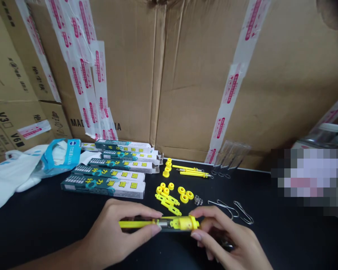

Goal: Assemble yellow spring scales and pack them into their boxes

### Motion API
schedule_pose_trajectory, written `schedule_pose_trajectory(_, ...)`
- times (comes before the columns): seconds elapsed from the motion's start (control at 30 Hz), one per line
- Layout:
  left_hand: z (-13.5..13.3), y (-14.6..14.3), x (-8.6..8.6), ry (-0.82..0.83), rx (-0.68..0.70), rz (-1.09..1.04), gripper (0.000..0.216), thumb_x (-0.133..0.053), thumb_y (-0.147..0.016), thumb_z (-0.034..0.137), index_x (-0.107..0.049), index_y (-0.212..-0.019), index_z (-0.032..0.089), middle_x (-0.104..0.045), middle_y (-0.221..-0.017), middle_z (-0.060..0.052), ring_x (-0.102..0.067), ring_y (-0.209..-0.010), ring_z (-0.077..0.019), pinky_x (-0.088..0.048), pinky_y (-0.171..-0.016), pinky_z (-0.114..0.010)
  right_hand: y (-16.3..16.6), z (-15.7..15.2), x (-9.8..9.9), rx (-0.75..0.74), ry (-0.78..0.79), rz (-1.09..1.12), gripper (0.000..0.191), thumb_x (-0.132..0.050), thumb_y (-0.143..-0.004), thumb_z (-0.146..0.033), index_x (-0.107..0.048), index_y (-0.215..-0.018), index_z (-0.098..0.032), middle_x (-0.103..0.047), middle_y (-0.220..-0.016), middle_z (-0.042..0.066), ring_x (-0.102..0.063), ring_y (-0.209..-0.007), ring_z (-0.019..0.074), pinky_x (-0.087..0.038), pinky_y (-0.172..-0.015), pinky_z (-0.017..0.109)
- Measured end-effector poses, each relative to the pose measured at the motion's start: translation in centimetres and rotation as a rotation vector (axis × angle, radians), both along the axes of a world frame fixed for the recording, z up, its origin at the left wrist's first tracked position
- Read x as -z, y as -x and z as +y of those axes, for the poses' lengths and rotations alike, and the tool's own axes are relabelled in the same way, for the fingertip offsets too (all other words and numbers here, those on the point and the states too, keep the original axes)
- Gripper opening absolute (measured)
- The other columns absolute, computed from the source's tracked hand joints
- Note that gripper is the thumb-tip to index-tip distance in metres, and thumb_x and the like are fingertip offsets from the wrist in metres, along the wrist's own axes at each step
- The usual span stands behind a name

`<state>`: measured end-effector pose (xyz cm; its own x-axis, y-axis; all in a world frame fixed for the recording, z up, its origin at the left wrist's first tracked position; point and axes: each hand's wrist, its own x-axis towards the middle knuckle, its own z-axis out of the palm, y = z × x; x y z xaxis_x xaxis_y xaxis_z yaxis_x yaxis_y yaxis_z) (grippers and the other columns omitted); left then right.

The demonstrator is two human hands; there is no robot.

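A: So what's the setup?

B: Black table (33, 228), big brown cardboard (191, 93) standing right behind it, strips of red-and-white tape (232, 84) on it. Slim boxes (104, 186) and a white-and-blue bag (60, 157) sit to the left.

A: And the hands?

B: Left (115, 225) has the clear tube (173, 224) between thumb and fingers, right (228, 223) pinches its yellow cap (193, 222). Tube's over the table, just in front of the yellow bits (167, 202).

Taped brown cardboard wall (129, 56), black tabletop (30, 228)
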<state>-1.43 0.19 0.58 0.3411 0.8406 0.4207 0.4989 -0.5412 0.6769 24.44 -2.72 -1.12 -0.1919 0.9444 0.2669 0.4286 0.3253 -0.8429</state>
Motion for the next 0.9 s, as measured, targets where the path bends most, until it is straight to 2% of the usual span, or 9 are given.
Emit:
schedule_pose_trajectory(0.1, 0.3, 0.0, -0.1, 0.012, -0.064, -0.016, 0.013, -0.074, -0.080, 0.033, -0.082, -0.091, 0.032, -0.081, -0.079, 0.004, -0.070, -0.057, -0.0154, -0.056, -0.053, -0.022, -0.5, 0.2, -0.4, 0.049, -0.220, -0.127, 0.028, -0.062, -0.094, -0.036, -0.057, -0.121, -0.031, -0.071, -0.075, -0.005, -0.069, -0.061, 0.0125, -0.057, -0.060, 0.018)
schedule_pose_trajectory(0.17, 0.5, 0.0, -0.3, 0.000, -0.098, -0.034, 0.013, -0.074, -0.080, 0.033, -0.082, -0.091, 0.032, -0.080, -0.076, 0.004, -0.069, -0.055, -0.0146, -0.055, -0.052, -0.021, -0.9, 0.4, -0.6, 0.121, -0.302, -0.176, 0.030, -0.056, -0.098, -0.033, -0.051, -0.127, -0.030, -0.071, -0.076, -0.005, -0.070, -0.062, 0.0119, -0.056, -0.059, 0.017)
schedule_pose_trajectory(0.27, 0.7, 0.0, -0.7, -0.011, -0.125, -0.102, 0.012, -0.076, -0.078, 0.031, -0.083, -0.087, 0.030, -0.079, -0.071, 0.003, -0.067, -0.050, -0.0139, -0.054, -0.048, -0.020, -1.5, 1.1, -0.7, 0.201, -0.397, -0.269, 0.018, -0.054, -0.098, -0.030, -0.058, -0.116, -0.028, -0.070, -0.080, -0.002, -0.068, -0.063, 0.0137, -0.056, -0.056, 0.020)
schedule_pose_trajectory(0.33, 0.8, 0.0, -0.8, 0.018, -0.147, -0.179, 0.010, -0.077, -0.076, 0.032, -0.083, -0.084, 0.029, -0.080, -0.071, 0.002, -0.069, -0.050, -0.0153, -0.056, -0.047, -0.020, -1.8, 1.6, -0.7, 0.204, -0.476, -0.328, 0.011, -0.056, -0.097, -0.029, -0.063, -0.105, -0.026, -0.070, -0.084, 0.001, -0.069, -0.070, 0.0168, -0.057, -0.061, 0.025)
schedule_pose_trajectory(0.4, 0.9, 0.0, -0.7, 0.064, -0.161, -0.264, 0.009, -0.079, -0.074, 0.031, -0.083, -0.082, 0.028, -0.081, -0.079, 0.001, -0.075, -0.061, -0.0191, -0.062, -0.057, -0.023, -2.1, 2.1, -0.8, 0.184, -0.532, -0.361, 0.010, -0.055, -0.097, -0.026, -0.064, -0.101, -0.025, -0.069, -0.088, 0.004, -0.069, -0.077, 0.0197, -0.058, -0.066, 0.029)
schedule_pose_trajectory(0.53, 1.2, 0.2, -0.4, 0.122, -0.145, -0.370, 0.013, -0.082, -0.071, 0.030, -0.083, -0.084, 0.031, -0.081, -0.089, 0.001, -0.078, -0.087, -0.0240, -0.063, -0.082, -0.029, -1.9, 3.1, -1.2, 0.095, -0.511, -0.432, 0.017, -0.052, -0.098, -0.018, -0.061, -0.110, -0.025, -0.069, -0.098, 0.006, -0.066, -0.089, 0.0227, -0.058, -0.076, 0.037)
schedule_pose_trajectory(0.63, 1.6, 0.5, -0.8, 0.141, -0.131, -0.372, 0.018, -0.083, -0.070, 0.027, -0.082, -0.087, 0.032, -0.081, -0.091, 0.001, -0.078, -0.088, -0.0238, -0.063, -0.082, -0.028, -1.0, 4.2, -1.6, 0.031, -0.457, -0.513, 0.021, -0.051, -0.098, -0.016, -0.061, -0.115, -0.025, -0.070, -0.103, 0.007, -0.064, -0.095, 0.0243, -0.057, -0.082, 0.043)
schedule_pose_trajectory(0.77, 1.8, 0.9, -1.6, 0.135, -0.086, -0.356, 0.019, -0.081, -0.072, 0.024, -0.082, -0.090, 0.031, -0.080, -0.095, 0.000, -0.078, -0.089, -0.0228, -0.063, -0.082, -0.026, 0.7, 6.2, -1.7, 0.026, -0.442, -0.550, 0.020, -0.057, -0.095, -0.016, -0.065, -0.112, -0.022, -0.072, -0.103, 0.008, -0.064, -0.098, 0.0273, -0.054, -0.087, 0.049)
schedule_pose_trajectory(0.9, 1.9, 1.1, -1.8, 0.120, -0.071, -0.384, 0.021, -0.081, -0.071, 0.021, -0.082, -0.089, 0.031, -0.081, -0.093, 0.001, -0.078, -0.086, -0.0220, -0.063, -0.080, -0.025, 2.2, 7.9, -1.5, 0.048, -0.425, -0.579, 0.018, -0.067, -0.086, -0.016, -0.071, -0.103, -0.020, -0.073, -0.099, 0.010, -0.066, -0.095, 0.0311, -0.054, -0.082, 0.051)
